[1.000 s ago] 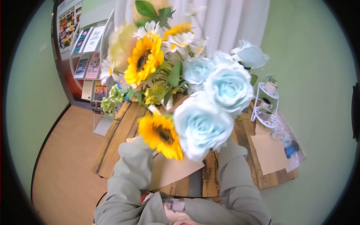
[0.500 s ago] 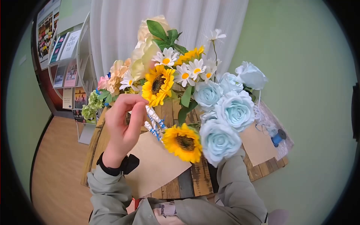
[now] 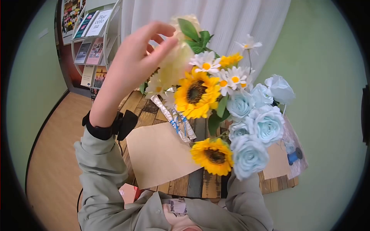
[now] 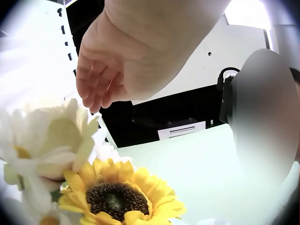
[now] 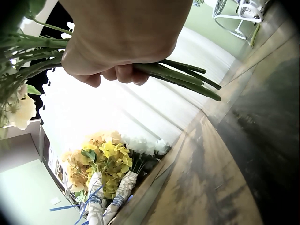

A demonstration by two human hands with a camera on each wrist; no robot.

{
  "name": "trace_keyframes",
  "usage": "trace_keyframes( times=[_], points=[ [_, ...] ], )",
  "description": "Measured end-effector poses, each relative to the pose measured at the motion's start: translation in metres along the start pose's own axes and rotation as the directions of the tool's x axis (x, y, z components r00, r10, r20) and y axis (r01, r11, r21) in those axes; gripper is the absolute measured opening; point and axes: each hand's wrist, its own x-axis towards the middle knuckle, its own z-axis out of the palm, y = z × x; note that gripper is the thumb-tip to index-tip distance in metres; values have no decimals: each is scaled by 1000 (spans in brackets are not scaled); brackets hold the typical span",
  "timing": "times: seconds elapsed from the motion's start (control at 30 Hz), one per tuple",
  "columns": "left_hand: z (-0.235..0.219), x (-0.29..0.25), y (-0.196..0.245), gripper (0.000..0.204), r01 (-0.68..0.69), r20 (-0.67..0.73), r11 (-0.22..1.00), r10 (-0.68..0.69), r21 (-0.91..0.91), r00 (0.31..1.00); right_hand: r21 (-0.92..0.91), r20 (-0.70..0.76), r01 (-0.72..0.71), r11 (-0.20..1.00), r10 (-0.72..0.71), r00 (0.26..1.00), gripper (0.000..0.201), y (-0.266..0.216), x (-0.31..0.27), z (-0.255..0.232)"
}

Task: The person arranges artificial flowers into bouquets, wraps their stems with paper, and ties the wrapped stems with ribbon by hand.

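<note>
My right hand [image 5: 122, 47] grips a bunch of green stems [image 5: 187, 79], their cut ends sticking out past the fist. In the head view that hand is hidden under the blooms. The bouquet carries pale blue roses [image 3: 266, 125] on the right, a large sunflower [image 3: 196, 92] in the middle and another sunflower [image 3: 212, 156] lower down. White daisies [image 3: 235, 79] and cream flowers [image 3: 175, 63] fill its upper part. My left hand [image 3: 137, 57] is raised beside the cream flowers, fingers loosely bent with nothing between them; the left wrist view shows its fingertips just above the petals.
On the wooden table lie a brown paper sheet [image 3: 162, 150] and wrapped bouquet handles [image 3: 169, 115] tied with blue ribbon. A blue spool [image 3: 295, 154] sits at the right beside another paper sheet [image 3: 276, 161]. A magazine rack [image 3: 90, 52] stands at left, a white curtain [image 3: 231, 23] behind.
A second ago both hands were hidden behind the flowers. My left hand has since come out on the left and risen to the cream flowers. The bouquet sits farther right in view.
</note>
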Motion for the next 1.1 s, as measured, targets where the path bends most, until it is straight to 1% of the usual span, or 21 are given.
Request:
trace_keyframes(
  times=[0.03, 0.1, 0.13, 0.27, 0.3, 0.33, 0.37, 0.4, 0.43, 0.47, 0.5, 0.57, 0.63, 0.7, 0.73, 0.8, 0.83, 0.87, 0.9, 0.97, 1.1],
  points=[
    [1, -2, 2, 24, 0, -4, 1000, 0, 4, 1000, 11, 0, 5, 1000, -5, 1000, 13, 0, 0, -13],
    [7, -7, 8, 29, 182, 304, 981, -152, -72, 941, 28, -8, 12, 1000, -12, 1000, 12, -1, 7, -24],
    [13, -8, 2, 29, 105, 310, 988, -64, -116, 949, 36, -14, 15, 999, -15, 1000, 11, 3, 9, -24],
    [20, -16, -9, 20, 127, 397, 951, -5, -281, 918, 67, -68, 32, 997, -28, 997, 9, 14, 15, -13],
    [22, -19, -17, 20, 123, 404, 950, 4, -288, 915, 75, -87, 37, 997, -30, 996, 9, -5, 124, 12],
    [24, -22, -25, 21, 193, 363, 952, -98, -236, 927, 81, -105, 41, 996, -33, 994, 9, 12, 99, 43],
    [27, -21, -23, 21, 266, 315, 946, -198, -187, 928, 86, -123, 46, 995, -35, 992, 9, 11, 118, 41],
    [22, -21, -9, 20, 270, 273, 961, -276, 61, 922, 89, -139, 52, 995, -39, 990, 9, 12, 113, 39],
    [25, -19, -11, 20, 265, 278, 963, -269, 53, 922, 93, -153, 58, 994, -43, 987, 9, 11, 111, 35],
    [27, -16, -16, 20, 111, 57, 994, -112, 19, 992, 90, -160, 60, 994, -45, 986, 9, 9, 110, 32],
    [27, -13, -14, 20, -46, -169, 999, 49, 22, 984, 89, -168, 62, 994, -46, 985, 9, 10, 112, 41],
    [16, -7, 0, 17, -22, -168, 1000, 21, -7, 985, 92, -177, 60, 994, -43, 983, 10, -42, 279, 30],
    [12, 2, 9, 20, -205, -38, 977, 203, -56, 978, 100, -172, 45, 994, -27, 985, 10, -25, 238, 14],
    [17, 6, 14, 24, -336, 132, 940, 327, 54, 936, 106, -166, 34, 994, -16, 986, 10, -12, 146, 13],
    [23, 3, 12, 24, -304, 213, 945, 275, 118, 938, 109, -164, 29, 994, -11, 986, 10, 10, 73, 37],
    [26, -1, 10, 23, -272, 293, 944, 211, 185, 932, 113, -164, 19, 993, 0, 986, 11, 9, 85, 53],
    [24, 1, 10, 21, -198, 529, 956, 56, 217, 847, 114, -166, 16, 993, 3, 986, 11, 8, 91, 59],
    [24, 3, 10, 19, -134, 719, 954, -104, 266, 687, 116, -168, 13, 993, 7, 986, 11, 7, 98, 66],
    [24, 3, 2, 19, -135, 722, 954, -106, 268, 684, 118, -172, 12, 993, 9, 985, 11, 6, 105, 73],
    [26, 0, -16, 14, -254, 703, 952, 61, 173, 709, 123, -179, 10, 992, 12, 984, 11, 3, 123, 87],
    [20, 3, -1, 12, -272, 652, 953, 122, 134, 748, 120, -183, -2, 993, 24, 983, 12, -7, 172, 104]
  ],
)
